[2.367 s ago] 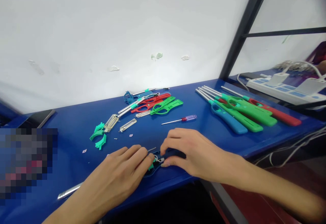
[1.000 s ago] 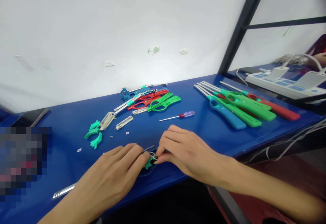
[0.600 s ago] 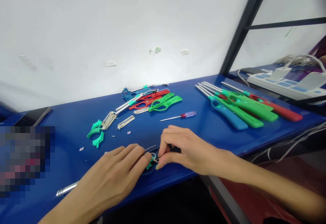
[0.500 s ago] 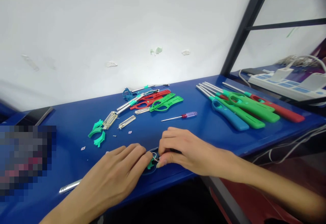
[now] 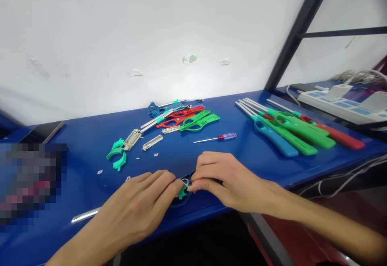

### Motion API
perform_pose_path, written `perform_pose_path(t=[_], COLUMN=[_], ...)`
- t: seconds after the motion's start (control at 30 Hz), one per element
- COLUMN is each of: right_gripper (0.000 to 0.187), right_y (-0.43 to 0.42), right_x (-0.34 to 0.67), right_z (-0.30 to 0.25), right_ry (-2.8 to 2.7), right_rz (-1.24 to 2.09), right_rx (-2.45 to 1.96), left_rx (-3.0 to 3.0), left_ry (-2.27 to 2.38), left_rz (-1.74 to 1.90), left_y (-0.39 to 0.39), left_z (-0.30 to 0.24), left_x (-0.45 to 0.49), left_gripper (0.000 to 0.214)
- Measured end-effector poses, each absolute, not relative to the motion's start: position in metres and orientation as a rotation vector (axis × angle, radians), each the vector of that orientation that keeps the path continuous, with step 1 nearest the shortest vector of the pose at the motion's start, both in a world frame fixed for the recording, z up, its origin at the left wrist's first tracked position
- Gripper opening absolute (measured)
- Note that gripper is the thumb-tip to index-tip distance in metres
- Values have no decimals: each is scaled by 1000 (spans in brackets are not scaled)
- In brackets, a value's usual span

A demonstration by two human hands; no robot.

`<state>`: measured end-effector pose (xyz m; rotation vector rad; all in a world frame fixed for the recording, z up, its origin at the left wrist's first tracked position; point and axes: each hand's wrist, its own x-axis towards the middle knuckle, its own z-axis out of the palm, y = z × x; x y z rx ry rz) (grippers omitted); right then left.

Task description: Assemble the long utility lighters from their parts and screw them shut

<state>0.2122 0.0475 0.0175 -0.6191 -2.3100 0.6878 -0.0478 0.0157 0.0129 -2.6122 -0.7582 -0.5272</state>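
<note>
Near the front edge of the blue table, both hands are closed around a partly opened blue gas lighter. Its metal tube sticks out to the left beneath my left hand, whose fingers curl over the lighter's body. A green trigger piece and a thin white wire show between the hands. My right hand pinches at the inside of the blue casing, by the wire; its thumb and fingertips hide what exactly they grip.
Whole lighters lie at the right. A small screwdriver rests mid-table. Behind it are red and green casing halves, clear fuel tanks and green triggers. A power strip sits beyond a black frame.
The camera view has shifted slightly. My right hand has tilted a little, and more of the blue casing shows between the hands. Both hands stay on the lighter.
</note>
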Motion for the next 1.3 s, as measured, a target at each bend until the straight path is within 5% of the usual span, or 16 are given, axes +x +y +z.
perform_pose_path(t=[0.37, 0.6, 0.87, 1.3], right_gripper=[26, 42, 24, 35], right_y=[44, 43, 46, 47], right_x=[206, 204, 206, 202], right_z=[14, 13, 12, 11], right_ry=[-2267, -2347, -2347, -2405], right_rz=[541, 380, 436, 312], right_rx=[-588, -561, -469, -436], left_rx=[-2532, -2516, -2507, -2540], left_ry=[-635, -605, -630, -599], left_rz=[-566, -601, -568, -610], left_y=[17, 19, 16, 18], left_z=[26, 26, 21, 29], left_x=[-43, -45, -46, -42], left_gripper=[23, 28, 29, 34])
